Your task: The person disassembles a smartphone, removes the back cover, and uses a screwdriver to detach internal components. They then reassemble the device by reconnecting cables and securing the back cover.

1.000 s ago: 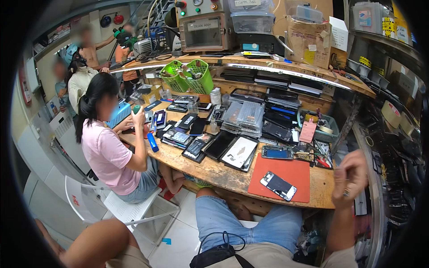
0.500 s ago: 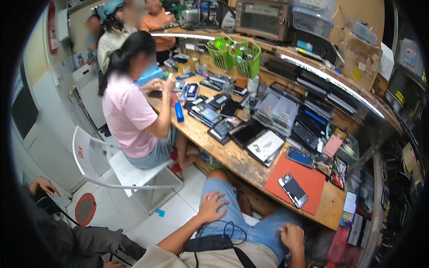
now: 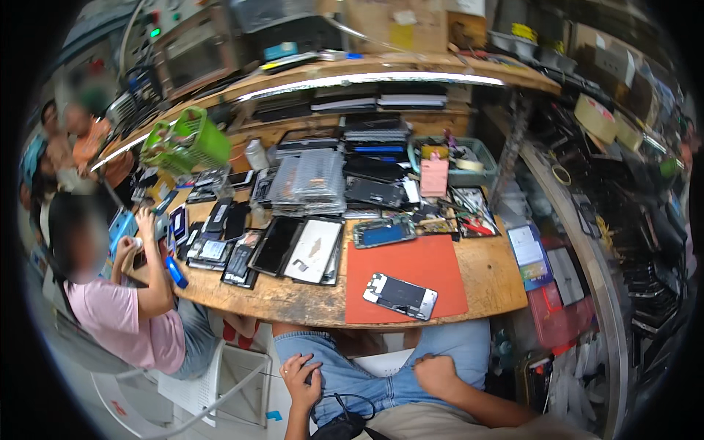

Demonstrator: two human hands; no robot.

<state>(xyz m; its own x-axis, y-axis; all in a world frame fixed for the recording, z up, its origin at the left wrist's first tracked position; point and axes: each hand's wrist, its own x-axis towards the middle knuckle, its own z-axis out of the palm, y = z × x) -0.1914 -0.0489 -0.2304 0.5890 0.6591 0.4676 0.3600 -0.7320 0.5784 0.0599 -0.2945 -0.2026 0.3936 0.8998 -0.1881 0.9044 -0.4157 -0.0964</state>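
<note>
The wide fisheye view looks from the person's head, downward and forward, across the workbench (image 3: 493, 277). Near to it, in the lower part, are the left hand (image 3: 301, 378) and the right hand (image 3: 436, 376); the shelf (image 3: 440, 67) stands farther, along the upper part.

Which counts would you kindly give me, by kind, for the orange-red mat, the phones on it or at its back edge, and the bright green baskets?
Orange-red mat: 1
Phones: 2 (opened phone on the mat, blue-screened phone at its back edge)
Green baskets: 2
Total: 5
</note>
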